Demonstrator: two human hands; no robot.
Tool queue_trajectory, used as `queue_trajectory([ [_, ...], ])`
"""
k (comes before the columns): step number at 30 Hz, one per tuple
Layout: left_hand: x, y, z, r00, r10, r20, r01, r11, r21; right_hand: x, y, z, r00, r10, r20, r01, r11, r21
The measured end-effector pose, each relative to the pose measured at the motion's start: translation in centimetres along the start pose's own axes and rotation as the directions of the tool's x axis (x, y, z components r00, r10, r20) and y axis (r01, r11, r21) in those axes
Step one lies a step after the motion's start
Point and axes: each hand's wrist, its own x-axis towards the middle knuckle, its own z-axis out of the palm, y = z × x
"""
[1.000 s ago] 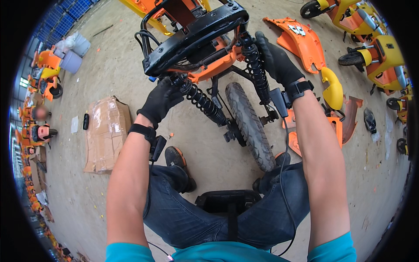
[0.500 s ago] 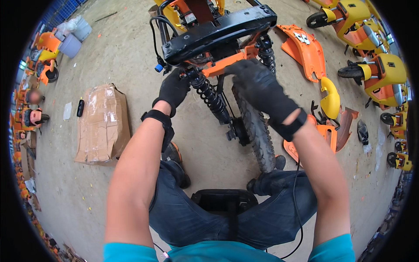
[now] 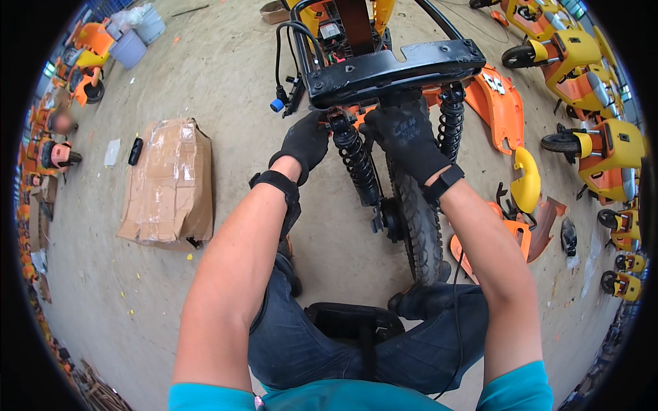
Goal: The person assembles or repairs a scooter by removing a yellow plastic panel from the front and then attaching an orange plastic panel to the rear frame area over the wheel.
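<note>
As the black-gloved left grip (image 3: 306, 145) rests at the upper end of the left shock absorber (image 3: 356, 161), its fingers curl toward the mount; whether they are closed on it or merely touch it cannot be told, since the fingertips are hidden. The right grip (image 3: 404, 137), likewise gloved, shows its back below the black crossbar (image 3: 397, 79) of a partly stripped scooter; its fingers are largely out of sight, and whether they hold anything cannot be told. The left shock absorber slants downward from just right of the left grip, its coil spring exposed. The right shock absorber (image 3: 451, 127) stands just right of the right grip, and the knobbly tyre (image 3: 426, 240) lies below that grip. Up and left of the left grip, a blue connector (image 3: 276, 105) hangs on a black cable. Well right of the right grip lie an orange body panel (image 3: 504, 120) and a yellow fender (image 3: 526, 181); well left of the left grip stands a cardboard box (image 3: 171, 181).

Possible faults, as judged: fingers could be pinched at the mount should the frame sink on its springs; uneven force from the two grips could tip the scooter; the connector could snag a sleeve-like wrist strap (image 3: 277, 179) if brushed.
</note>
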Motion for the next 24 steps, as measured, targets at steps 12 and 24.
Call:
queue_trajectory([
  [12,-1.4,4.6,-0.7,0.948,-0.241,0.209,0.288,0.927,-0.241,0.7,1.5,-0.1,0.989,-0.102,-0.108,0.116,0.985,0.132],
  [24,-2.3,4.4,0.9,0.994,-0.11,-0.021,0.108,0.991,-0.081,1.8,1.8,2.4,0.97,-0.119,-0.213,0.13,0.991,0.043],
])
